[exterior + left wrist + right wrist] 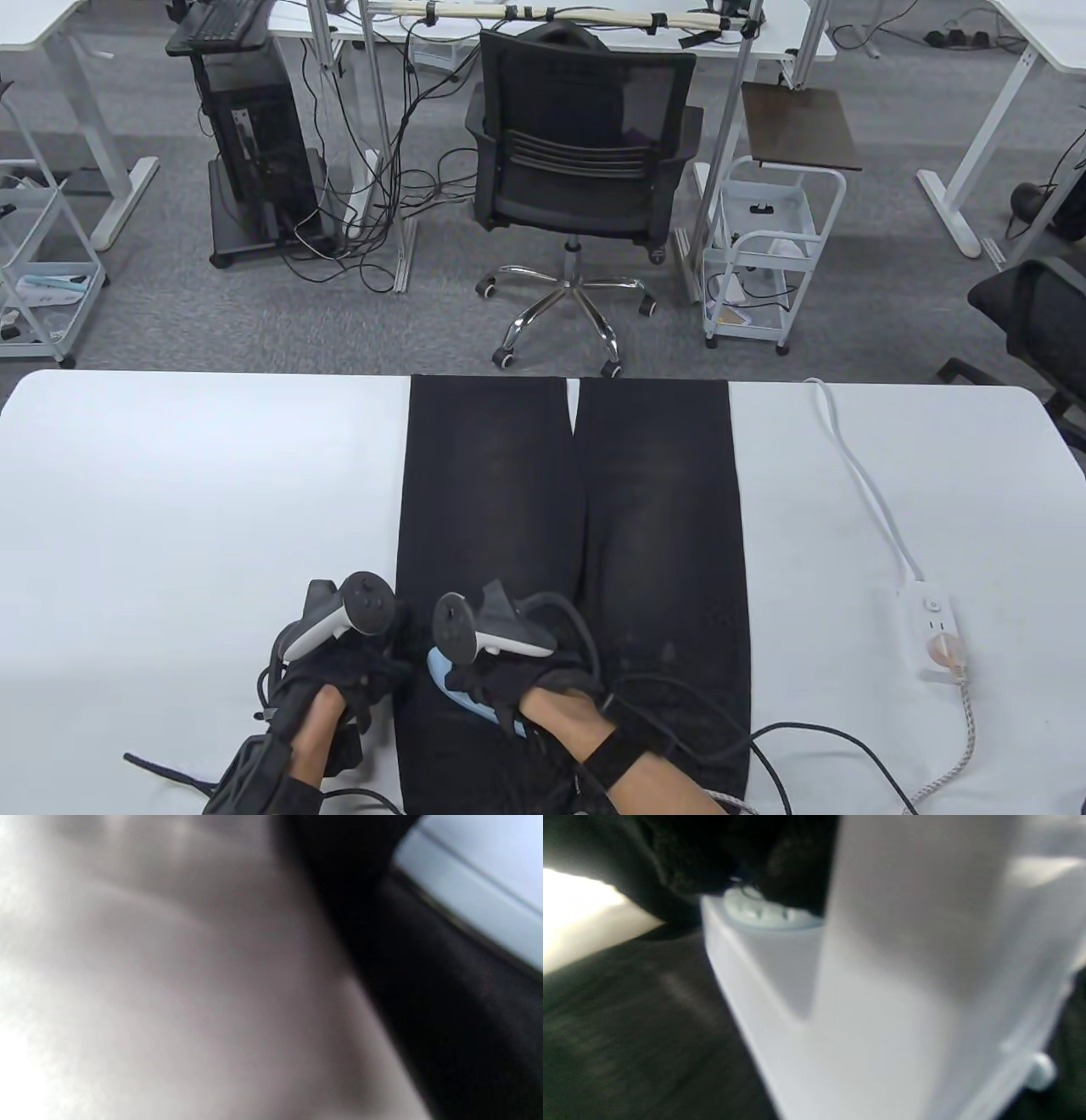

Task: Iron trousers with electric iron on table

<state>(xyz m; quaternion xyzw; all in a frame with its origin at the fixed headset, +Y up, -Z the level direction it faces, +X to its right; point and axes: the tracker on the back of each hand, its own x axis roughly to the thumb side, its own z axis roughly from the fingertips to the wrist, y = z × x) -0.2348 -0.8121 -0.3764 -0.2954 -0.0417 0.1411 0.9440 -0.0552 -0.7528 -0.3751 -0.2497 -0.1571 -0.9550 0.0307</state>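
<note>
Black trousers (594, 509) lie flat along the middle of the white table (170, 492), legs pointing away. My right hand (509, 679) grips the light blue iron (450, 683), which sits on the trousers' near left part. In the right wrist view the iron's pale body (882, 1005) fills the frame on dark cloth (628, 1035), with gloved fingers (793, 870) over its dial. My left hand (339, 671) rests at the trousers' left edge, beside the iron. The left wrist view is blurred: table (169, 984) and a dark strip of cloth (445, 1005).
A white power strip (933, 628) lies at the table's right with its white cable (857, 475) running to the far edge and a braided cord (959, 747) plugged in. Black glove cables (806, 739) trail near the front edge. An office chair (577, 170) stands beyond the table.
</note>
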